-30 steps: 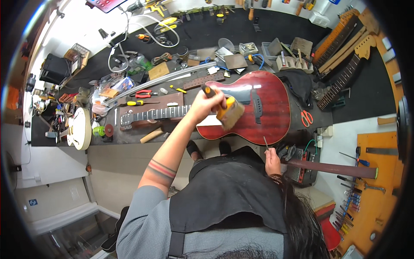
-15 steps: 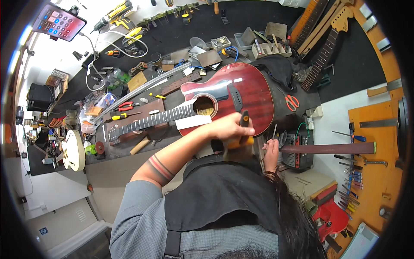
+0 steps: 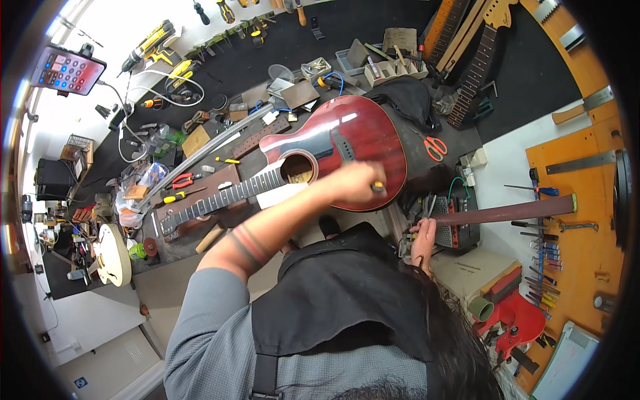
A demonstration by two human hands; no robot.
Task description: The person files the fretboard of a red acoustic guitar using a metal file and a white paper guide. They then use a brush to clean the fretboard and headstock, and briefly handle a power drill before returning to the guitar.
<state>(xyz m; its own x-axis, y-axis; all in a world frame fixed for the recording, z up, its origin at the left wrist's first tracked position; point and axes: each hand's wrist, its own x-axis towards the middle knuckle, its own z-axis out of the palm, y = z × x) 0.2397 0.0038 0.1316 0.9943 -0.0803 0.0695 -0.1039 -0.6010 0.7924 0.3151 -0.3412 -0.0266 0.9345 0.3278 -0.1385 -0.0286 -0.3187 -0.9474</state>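
Observation:
A red acoustic guitar [image 3: 353, 143] lies flat on the dark workbench [image 3: 267, 60], its neck [image 3: 220, 199] pointing left. My left hand [image 3: 357, 189] is a closed fist over the guitar's lower edge; the yellow end of a small tool [image 3: 378, 187] pokes out of it. My right hand [image 3: 422, 235] is lower, at the bench's right corner, with its fingers among thin metal tools [image 3: 419, 208] standing beside a small dark box [image 3: 460, 227]. Whether it grips one is hidden.
Red-handled scissors [image 3: 435, 147] lie right of the guitar. Screwdrivers and red pliers [image 3: 181, 180] sit by the neck. Bare guitar necks [image 3: 475, 77] lean at the back right. A long wooden strip [image 3: 507, 212] juts rightward. A pale guitar body [image 3: 112, 255] hangs at left.
My left hand came down from over the guitar's soundhole to its lower edge and closed tighter on the yellow tool. The right hand stayed at the bench corner.

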